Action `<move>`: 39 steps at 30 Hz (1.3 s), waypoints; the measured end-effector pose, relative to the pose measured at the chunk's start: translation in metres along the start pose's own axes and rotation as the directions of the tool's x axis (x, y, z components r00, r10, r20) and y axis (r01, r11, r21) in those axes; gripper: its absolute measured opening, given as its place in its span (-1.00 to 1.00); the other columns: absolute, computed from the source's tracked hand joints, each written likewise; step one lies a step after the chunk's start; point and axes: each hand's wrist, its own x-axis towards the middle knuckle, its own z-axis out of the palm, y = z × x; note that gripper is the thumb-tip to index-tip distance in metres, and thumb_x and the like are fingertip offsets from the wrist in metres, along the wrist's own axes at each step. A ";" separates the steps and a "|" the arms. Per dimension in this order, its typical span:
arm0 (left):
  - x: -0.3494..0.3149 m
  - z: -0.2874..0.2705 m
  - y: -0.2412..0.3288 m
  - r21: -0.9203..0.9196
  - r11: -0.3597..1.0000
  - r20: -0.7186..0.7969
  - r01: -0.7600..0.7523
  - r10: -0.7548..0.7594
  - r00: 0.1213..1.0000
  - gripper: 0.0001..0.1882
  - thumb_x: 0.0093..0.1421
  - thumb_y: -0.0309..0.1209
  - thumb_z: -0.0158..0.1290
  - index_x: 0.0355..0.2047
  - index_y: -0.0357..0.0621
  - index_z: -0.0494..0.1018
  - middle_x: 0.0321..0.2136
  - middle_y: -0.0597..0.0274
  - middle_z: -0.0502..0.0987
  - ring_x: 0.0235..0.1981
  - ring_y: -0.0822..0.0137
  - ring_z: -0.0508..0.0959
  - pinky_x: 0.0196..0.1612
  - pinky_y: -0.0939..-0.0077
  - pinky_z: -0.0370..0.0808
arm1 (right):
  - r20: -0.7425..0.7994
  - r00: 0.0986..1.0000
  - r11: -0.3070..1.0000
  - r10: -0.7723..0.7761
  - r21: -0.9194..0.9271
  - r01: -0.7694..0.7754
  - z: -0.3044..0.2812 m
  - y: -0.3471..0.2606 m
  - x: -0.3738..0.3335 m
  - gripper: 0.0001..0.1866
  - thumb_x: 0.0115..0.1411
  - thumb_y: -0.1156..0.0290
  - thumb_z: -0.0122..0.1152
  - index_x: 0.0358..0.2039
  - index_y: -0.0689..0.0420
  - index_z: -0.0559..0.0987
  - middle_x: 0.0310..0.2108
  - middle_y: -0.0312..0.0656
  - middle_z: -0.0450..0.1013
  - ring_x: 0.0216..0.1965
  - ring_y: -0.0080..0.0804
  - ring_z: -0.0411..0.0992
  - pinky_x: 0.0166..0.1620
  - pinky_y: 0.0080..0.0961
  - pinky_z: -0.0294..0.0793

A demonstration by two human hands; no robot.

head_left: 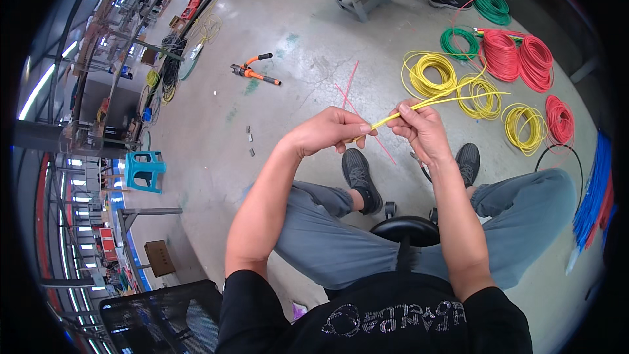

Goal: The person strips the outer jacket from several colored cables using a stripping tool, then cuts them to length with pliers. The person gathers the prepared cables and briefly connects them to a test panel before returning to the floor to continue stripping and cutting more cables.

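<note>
Two or more yellow wires [452, 96] stretch between my hands, above the floor in front of my knees. My left hand [331, 129] pinches them near their left ends, thumb against fingers. Close beside it, my right hand [422, 128] grips the same wires between thumb and fingers. From there they run off to the right toward the yellow coils [438, 76] on the floor. Something dark and thin, partly metallic, shows below my right palm; I cannot make out what it is. Thin red wire pieces [351, 83] lie crossed on the floor beyond my hands.
Red coils [536, 63] and green coils [491, 8] lie at the far right, a blue wire bundle [591, 196] at the right edge. An orange-handled tool [262, 77] and small grey pieces [250, 137] rest on the floor. A teal stool [144, 170] stands left. Another person sits far ahead.
</note>
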 end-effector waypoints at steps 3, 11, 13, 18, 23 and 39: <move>-0.007 -0.010 -0.009 -0.142 0.981 0.092 -0.134 0.147 0.985 -0.59 0.42 -0.20 0.02 0.08 -0.26 0.55 -0.31 0.24 0.64 -0.35 0.52 0.53 -0.31 0.57 0.48 | 0.016 0.999 0.999 -0.047 0.011 0.047 -0.003 -0.003 0.002 -0.81 0.38 0.36 0.19 -0.17 0.23 0.54 -0.25 -0.12 0.59 -0.24 -0.39 0.66 -0.24 -0.63 0.70; -0.019 -0.015 -0.011 -0.496 0.828 0.037 -0.260 0.319 0.947 -0.50 0.47 -0.24 -0.09 0.22 -0.44 0.37 -0.03 -0.15 0.59 -0.04 0.13 0.61 0.04 0.25 0.61 | -0.031 0.995 0.988 -0.095 0.120 0.098 -0.001 -0.005 0.002 -0.82 0.38 0.37 0.19 -0.16 0.22 0.54 -0.28 -0.12 0.59 -0.25 -0.37 0.66 -0.26 -0.62 0.70; -0.017 -0.017 -0.016 -0.528 0.798 -0.003 -0.289 0.339 0.941 -0.51 0.47 -0.26 -0.07 0.20 -0.45 0.37 -0.03 -0.15 0.60 0.00 0.09 0.63 0.02 0.23 0.64 | -0.039 0.994 0.985 -0.105 0.136 0.109 0.000 -0.007 0.001 -0.83 0.38 0.38 0.19 -0.15 0.22 0.53 -0.30 -0.12 0.60 -0.26 -0.37 0.66 -0.27 -0.62 0.70; -0.004 -0.023 -0.026 -0.540 0.791 -0.065 -0.288 0.302 0.951 -0.54 0.44 -0.27 -0.01 0.11 -0.49 0.42 -0.09 -0.21 0.61 -0.16 0.08 0.69 -0.14 0.24 0.71 | -0.042 0.993 0.986 -0.108 0.122 0.113 0.005 -0.014 -0.002 -0.85 0.38 0.39 0.18 -0.18 0.21 0.54 -0.29 -0.15 0.58 -0.29 -0.43 0.65 -0.29 -0.67 0.70; 0.004 -0.015 -0.026 -0.576 0.765 -0.085 -0.288 0.294 0.952 -0.63 0.43 -0.31 0.01 0.05 -0.40 0.47 -0.19 -0.13 0.64 -0.28 0.18 0.71 -0.19 0.32 0.72 | -0.102 0.984 0.973 -0.149 0.161 0.164 0.008 -0.014 -0.003 -0.85 0.38 0.41 0.18 -0.15 0.23 0.52 -0.25 -0.11 0.58 -0.23 -0.37 0.66 -0.25 -0.62 0.70; 0.015 -0.006 -0.043 -0.662 0.615 -0.103 -0.429 0.492 0.865 -0.65 0.43 -0.32 0.01 0.06 -0.35 0.44 -0.15 -0.09 0.62 -0.16 0.18 0.70 -0.20 0.41 0.70 | -0.067 0.982 0.958 -0.177 0.216 0.188 0.023 -0.007 -0.006 -0.86 0.41 0.39 0.13 -0.16 0.19 0.54 -0.23 -0.13 0.58 -0.19 -0.37 0.65 -0.23 -0.62 0.70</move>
